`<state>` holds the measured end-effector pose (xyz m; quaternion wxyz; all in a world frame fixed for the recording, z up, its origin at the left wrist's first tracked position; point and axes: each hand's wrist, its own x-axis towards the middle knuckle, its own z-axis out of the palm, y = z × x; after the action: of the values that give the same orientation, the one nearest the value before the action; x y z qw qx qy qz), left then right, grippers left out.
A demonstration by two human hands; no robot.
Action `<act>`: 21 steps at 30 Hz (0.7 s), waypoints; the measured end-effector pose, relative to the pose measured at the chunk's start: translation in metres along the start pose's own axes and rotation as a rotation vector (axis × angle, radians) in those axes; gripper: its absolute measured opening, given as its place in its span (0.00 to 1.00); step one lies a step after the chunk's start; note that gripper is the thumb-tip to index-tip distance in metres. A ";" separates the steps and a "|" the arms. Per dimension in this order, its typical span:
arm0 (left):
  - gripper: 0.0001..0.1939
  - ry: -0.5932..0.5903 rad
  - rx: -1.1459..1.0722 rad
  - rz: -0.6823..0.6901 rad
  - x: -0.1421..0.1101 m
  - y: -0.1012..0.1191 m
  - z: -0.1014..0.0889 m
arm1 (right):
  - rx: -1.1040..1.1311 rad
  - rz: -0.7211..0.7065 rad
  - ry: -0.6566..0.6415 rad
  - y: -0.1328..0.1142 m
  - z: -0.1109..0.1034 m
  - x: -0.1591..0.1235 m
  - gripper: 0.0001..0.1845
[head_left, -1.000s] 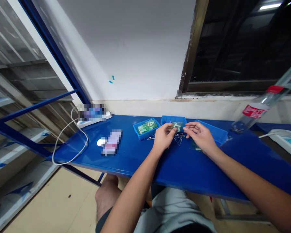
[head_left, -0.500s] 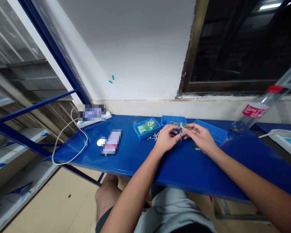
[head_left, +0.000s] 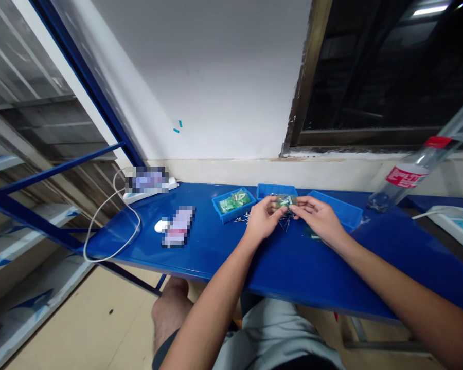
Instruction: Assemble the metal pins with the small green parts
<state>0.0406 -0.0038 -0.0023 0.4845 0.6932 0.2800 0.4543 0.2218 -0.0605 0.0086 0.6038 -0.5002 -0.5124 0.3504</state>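
Between my two hands, a small clear greenish plastic bag [head_left: 285, 201] with pale pieces inside is stretched out above the table. My left hand [head_left: 263, 218] pinches its left end, and my right hand [head_left: 315, 215] grips the right end with thumb and fingers. Loose metal rivet-like pins [head_left: 286, 224] lie on the table just below the bag. Behind my left hand stands a blue tray [head_left: 277, 191], partly hidden. Another small bag [head_left: 312, 235] lies flat under my right hand.
To the left, a blue tray [head_left: 234, 216] holds several filled green bags. A third blue tray [head_left: 347, 213] sits behind my right hand. A phone [head_left: 179, 226], a white round object [head_left: 161, 226], a power strip [head_left: 150, 192] with a cable, and a large plastic bottle [head_left: 407, 174] are around.
The bag has been spread from a bunched, tilted shape to a flatter one facing me. My fingers have shifted along its ends; both hands stay in nearly the same place.
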 end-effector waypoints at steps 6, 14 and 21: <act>0.14 0.112 0.209 0.103 -0.002 0.008 0.000 | -0.017 -0.032 -0.004 0.002 -0.001 -0.001 0.25; 0.19 -0.068 0.367 0.239 -0.007 0.017 0.000 | -0.019 0.003 -0.041 0.004 0.000 -0.001 0.24; 0.12 0.078 0.232 0.096 -0.002 0.008 -0.002 | -0.005 -0.021 -0.001 0.001 0.003 -0.001 0.27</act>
<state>0.0376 -0.0075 0.0051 0.3676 0.7390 0.3158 0.4680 0.2190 -0.0607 0.0076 0.6061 -0.4960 -0.5187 0.3429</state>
